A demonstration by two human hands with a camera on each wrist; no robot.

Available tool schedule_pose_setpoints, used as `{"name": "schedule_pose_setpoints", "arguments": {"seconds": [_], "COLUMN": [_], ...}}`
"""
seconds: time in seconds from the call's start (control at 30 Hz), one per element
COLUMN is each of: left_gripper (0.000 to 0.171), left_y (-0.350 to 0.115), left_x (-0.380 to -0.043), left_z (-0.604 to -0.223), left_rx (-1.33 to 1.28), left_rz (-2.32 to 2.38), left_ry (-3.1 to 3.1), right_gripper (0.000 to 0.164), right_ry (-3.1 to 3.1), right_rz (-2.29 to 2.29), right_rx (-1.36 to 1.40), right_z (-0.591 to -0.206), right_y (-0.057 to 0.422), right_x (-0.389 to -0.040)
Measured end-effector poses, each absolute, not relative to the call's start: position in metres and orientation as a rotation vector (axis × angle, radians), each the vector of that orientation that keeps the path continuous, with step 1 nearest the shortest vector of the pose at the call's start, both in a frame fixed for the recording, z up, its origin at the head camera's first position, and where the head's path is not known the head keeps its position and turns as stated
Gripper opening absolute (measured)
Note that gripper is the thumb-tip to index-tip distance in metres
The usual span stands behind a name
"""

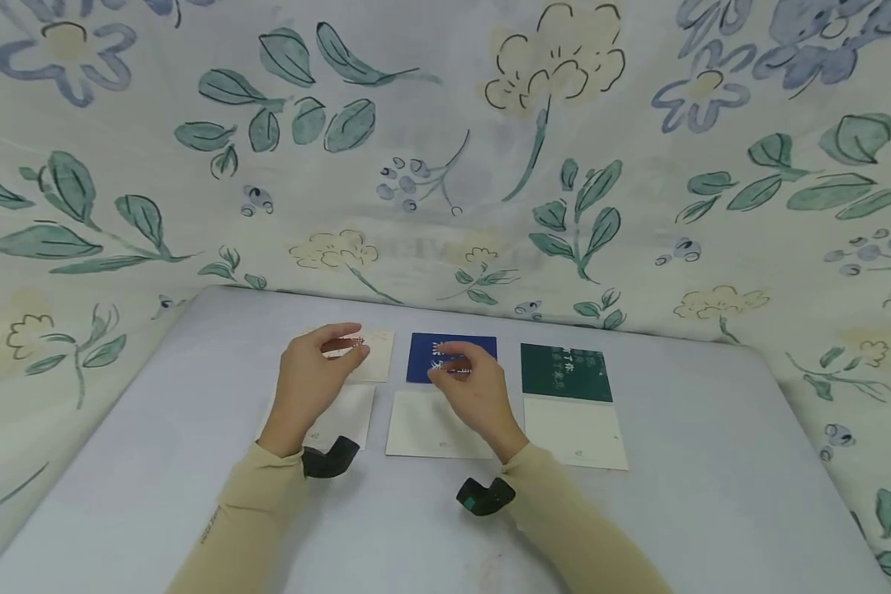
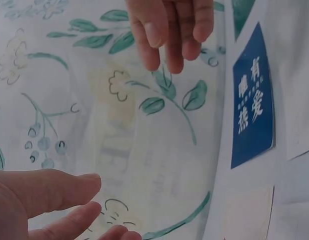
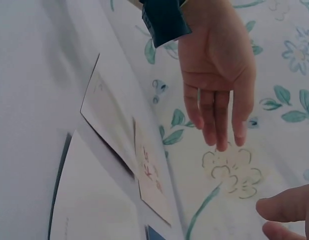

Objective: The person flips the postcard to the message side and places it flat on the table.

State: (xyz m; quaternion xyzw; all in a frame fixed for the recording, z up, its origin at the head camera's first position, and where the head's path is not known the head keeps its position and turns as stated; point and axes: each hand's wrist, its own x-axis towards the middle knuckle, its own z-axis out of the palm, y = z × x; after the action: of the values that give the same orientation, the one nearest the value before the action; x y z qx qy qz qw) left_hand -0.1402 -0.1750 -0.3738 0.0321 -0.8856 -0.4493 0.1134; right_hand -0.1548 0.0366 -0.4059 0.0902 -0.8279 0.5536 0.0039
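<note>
My left hand (image 1: 313, 373) hovers over the left pair of cards, fingers loosely bent and thumb apart from them, with nothing between. Behind it lies a cream card (image 1: 377, 356) with red writing, partly covered by the hand, and nearer me a plain white card (image 1: 347, 412). Over the middle pair, my right hand (image 1: 481, 396) holds nothing, its fingers relaxed. It hides part of a blue card (image 1: 420, 351) with white characters and overlaps a white card (image 1: 429, 429). In the left wrist view the blue card (image 2: 253, 102) shows its lettering, and both hands are raised above the table.
At the right lies a dark green card (image 1: 564, 375) with pale writing, a white card (image 1: 575, 433) directly below it. All rest on a pale table (image 1: 713, 495). A floral cloth (image 1: 445, 107) hangs behind. Each wrist wears a black device (image 1: 330, 459).
</note>
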Motion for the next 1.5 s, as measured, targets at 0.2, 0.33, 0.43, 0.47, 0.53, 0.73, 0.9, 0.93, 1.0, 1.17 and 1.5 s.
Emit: {"name": "schedule_pose_setpoints", "arguments": {"seconds": [0.2,0.33,0.43,0.47,0.53,0.73,0.9,0.93,1.0,1.17,1.5], "left_gripper": [0.037,0.038,0.040,0.040,0.043,0.051,0.058,0.059,0.062,0.067,0.060], "left_y": [-0.192,-0.203,-0.216,-0.222,-0.238,-0.278,-0.282,-0.282,-0.282,-0.282,-0.265], "left_x": [-0.141,-0.144,-0.154,-0.160,-0.173,-0.203,-0.202,-0.201,-0.199,-0.197,-0.186], "left_z": [-0.369,-0.374,-0.389,-0.398,-0.420,-0.480,-0.486,-0.486,-0.484,-0.484,-0.452], "left_rx": [0.206,0.281,0.346,0.364,0.380,0.422,0.471,0.488,0.503,0.530,0.587], "left_rz": [-1.294,-1.301,-1.300,-1.289,-1.256,-1.135,-1.142,-1.137,-1.136,-1.119,-1.103], "left_ry": [-2.586,-2.568,-2.538,-2.529,-2.520,-2.530,-2.536,-2.549,-2.583,-2.651,-2.769], "right_gripper": [0.033,0.035,0.037,0.037,0.038,0.045,0.050,0.051,0.053,0.057,0.060], "right_ry": [-2.601,-2.593,-2.585,-2.586,-2.590,-2.637,-2.676,-2.688,-2.706,-2.762,-2.869], "right_rz": [1.772,1.803,1.833,1.843,1.860,1.895,1.928,1.932,1.943,1.927,1.780], "right_rx": [0.272,0.249,0.230,0.222,0.215,0.155,0.072,0.053,0.029,-0.011,0.005], "right_z": [-0.406,-0.409,-0.410,-0.411,-0.412,-0.415,-0.417,-0.417,-0.418,-0.421,-0.422], "right_y": [0.019,0.009,0.004,0.002,-0.002,-0.017,-0.033,-0.036,-0.040,-0.049,-0.053], "right_x": [-0.161,-0.163,-0.165,-0.166,-0.168,-0.174,-0.179,-0.179,-0.181,-0.184,-0.190]}}
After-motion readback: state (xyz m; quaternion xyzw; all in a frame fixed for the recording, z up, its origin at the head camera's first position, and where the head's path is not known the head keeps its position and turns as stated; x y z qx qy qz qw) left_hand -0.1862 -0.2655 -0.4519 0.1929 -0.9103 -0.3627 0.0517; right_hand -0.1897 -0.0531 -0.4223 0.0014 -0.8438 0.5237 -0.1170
